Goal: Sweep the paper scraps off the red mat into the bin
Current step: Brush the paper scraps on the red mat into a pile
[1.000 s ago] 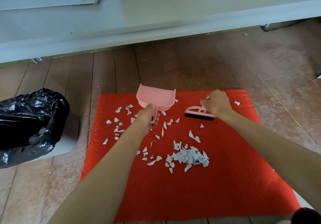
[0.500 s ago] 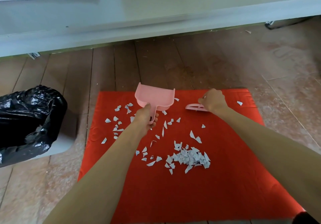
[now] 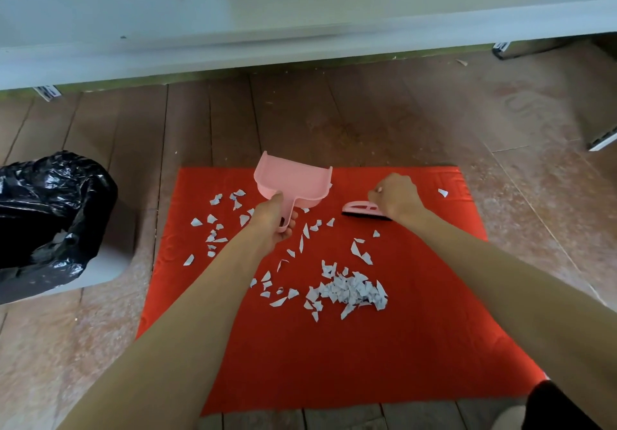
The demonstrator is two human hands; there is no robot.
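Note:
A red mat (image 3: 417, 346) lies on the wooden floor with white paper scraps (image 3: 350, 291) scattered over it, thickest in a heap near the middle. My left hand (image 3: 273, 221) grips the handle of a pink dustpan (image 3: 293, 181) at the mat's far edge, its mouth pointing away from me. To the right, my right hand (image 3: 397, 197) holds a small pink brush (image 3: 362, 211) whose black bristles rest on the mat. A bin (image 3: 50, 219) lined with a black bag stands on the floor left of the mat.
A pale grey shelf or table edge (image 3: 300, 39) runs across the top, overhanging the floor beyond the mat. A single scrap (image 3: 443, 192) lies near the mat's far right corner. A dark object (image 3: 561, 409) sits at the bottom right.
My right hand tipped the brush up off the mat, then set its bristles back down at about the same spot. The dustpan stayed in my left hand.

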